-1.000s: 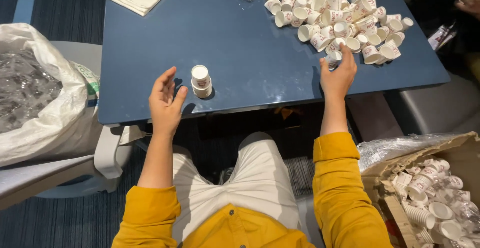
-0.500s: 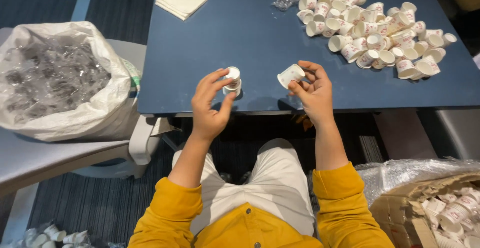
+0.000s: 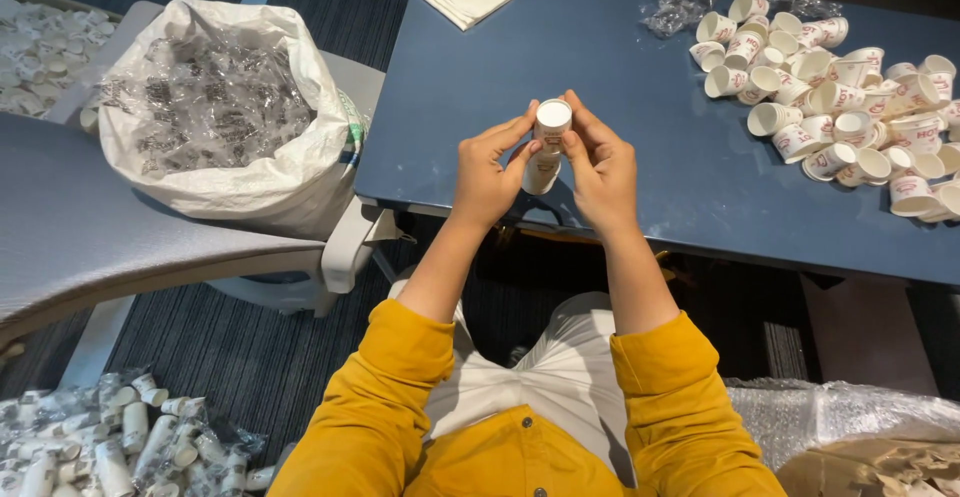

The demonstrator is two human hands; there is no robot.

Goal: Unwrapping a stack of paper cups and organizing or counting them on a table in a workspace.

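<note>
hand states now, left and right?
Left hand: closed on the stack of small paper cups.
Right hand: closed on the same stack.

We note the lower end of the stack of small paper cups [image 3: 546, 147] is hidden behind the left hand [image 3: 487, 177] and right hand [image 3: 601, 169]. At the right edge, the heap of loose cups [image 3: 840, 97] is cut off. Lower right, the cardboard box [image 3: 880, 467] runs out of frame. Wrapped cup sleeves [image 3: 110, 442] lower left are cropped; the white sack's [image 3: 250, 172] crumpled plastic contents are indistinct.
</note>
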